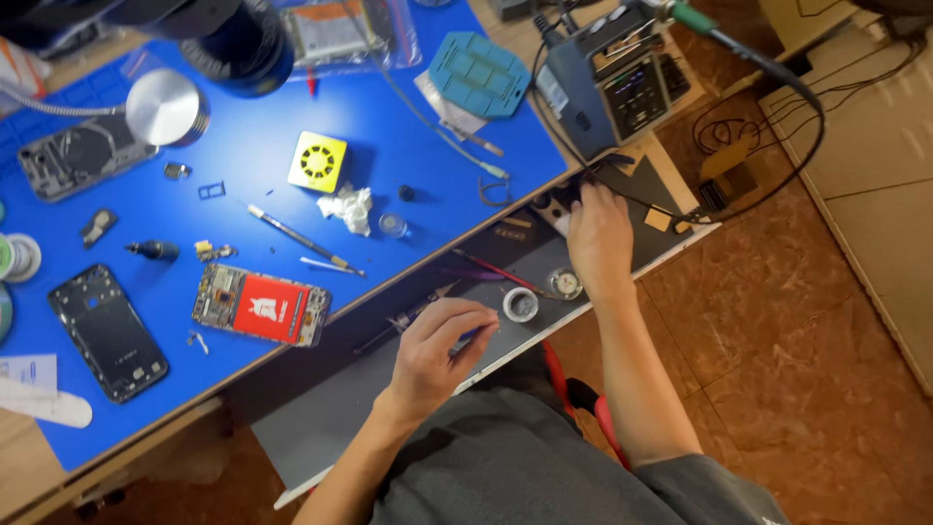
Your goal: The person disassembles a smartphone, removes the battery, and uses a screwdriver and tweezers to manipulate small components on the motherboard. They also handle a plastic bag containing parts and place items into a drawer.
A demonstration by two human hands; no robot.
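My left hand (442, 342) hovers over an open grey drawer (321, 413) pulled out from under the desk. Its fingers are curled around a small thin tool (475, 336) with a bluish end. My right hand (599, 236) lies palm down at the drawer's far end, fingertips among small dark parts (554, 206); whether it grips one is hidden. Between the hands sit two small round tins (521, 304) (564, 284) and a red-handled tool (496, 271).
On the blue mat (408, 146) lie an opened phone with a red battery (260, 306), a black phone frame (107, 332), a yellow square block (318, 161), crumpled tissue (348, 206) and a screwdriver (301, 238). A soldering station (612, 86) with cables stands beyond the drawer.
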